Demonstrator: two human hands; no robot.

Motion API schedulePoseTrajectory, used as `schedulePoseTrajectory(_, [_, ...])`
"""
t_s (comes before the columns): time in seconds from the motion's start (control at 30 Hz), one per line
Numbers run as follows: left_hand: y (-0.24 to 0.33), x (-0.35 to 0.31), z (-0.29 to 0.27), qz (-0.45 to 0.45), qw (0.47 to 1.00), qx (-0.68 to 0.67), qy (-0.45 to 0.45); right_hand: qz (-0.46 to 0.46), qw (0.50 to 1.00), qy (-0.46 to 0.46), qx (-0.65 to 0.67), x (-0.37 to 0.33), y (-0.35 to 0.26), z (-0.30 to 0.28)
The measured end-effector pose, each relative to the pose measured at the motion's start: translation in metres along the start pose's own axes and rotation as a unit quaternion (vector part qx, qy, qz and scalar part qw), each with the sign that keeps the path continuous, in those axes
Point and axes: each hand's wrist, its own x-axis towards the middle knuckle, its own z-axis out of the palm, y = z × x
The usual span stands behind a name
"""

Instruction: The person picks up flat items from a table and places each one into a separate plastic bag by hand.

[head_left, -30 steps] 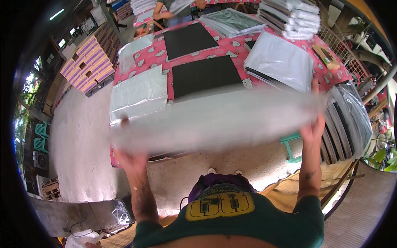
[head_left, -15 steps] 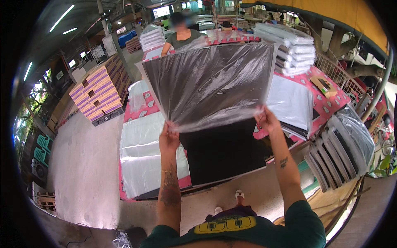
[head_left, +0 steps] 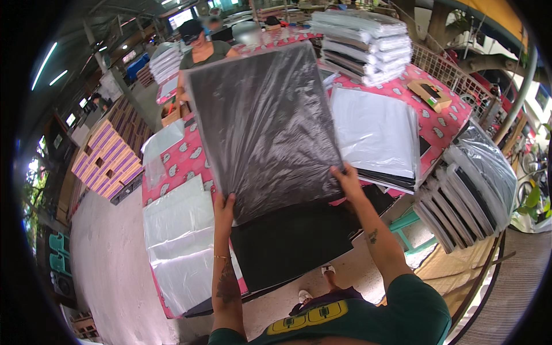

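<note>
A large dark sheet in a clear plastic bag [head_left: 264, 126] is held up in front of me, its far end tilted upward. My left hand [head_left: 224, 210] pinches its near left edge. Gripping the right edge close to its lower corner is my right hand [head_left: 347, 180]. The plastic is wrinkled, most of all near the right hand. Under the bag's near edge lies a black sheet [head_left: 287, 244] on the table. Flat clear plastic bags [head_left: 178, 230] lie left of my left hand. A stack of white-topped sheets [head_left: 376, 135] sits beyond my right hand.
A pink patterned cloth [head_left: 187, 158] covers the table. Wrapped stacks [head_left: 368, 49] stand at the far right, near a small cardboard box [head_left: 429, 95]. More wrapped sheets [head_left: 471, 184] lean at the right. A co-worker [head_left: 204, 54] stands across the table; stacked boxes [head_left: 109, 158] are at left.
The bagged sheet has gone from a short, wide, steeply foreshortened look to a taller, flatter one. Both hands have come slightly nearer to me, still holding it. My view has shifted right.
</note>
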Motion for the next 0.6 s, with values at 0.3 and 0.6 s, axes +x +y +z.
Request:
schedulePoseTrajectory(0.3, [-0.031,0.092,0.23,-0.27,0.916,-0.259,-0.145,0.041,0.964,0.261,-0.009,0.028,-0.038,-0.222])
schedulePoseTrajectory(0.6, [-0.003,0.001,0.143,-0.067,0.996,0.055,-0.022,0.105,0.882,0.337,-0.312,0.039,-0.017,-0.277])
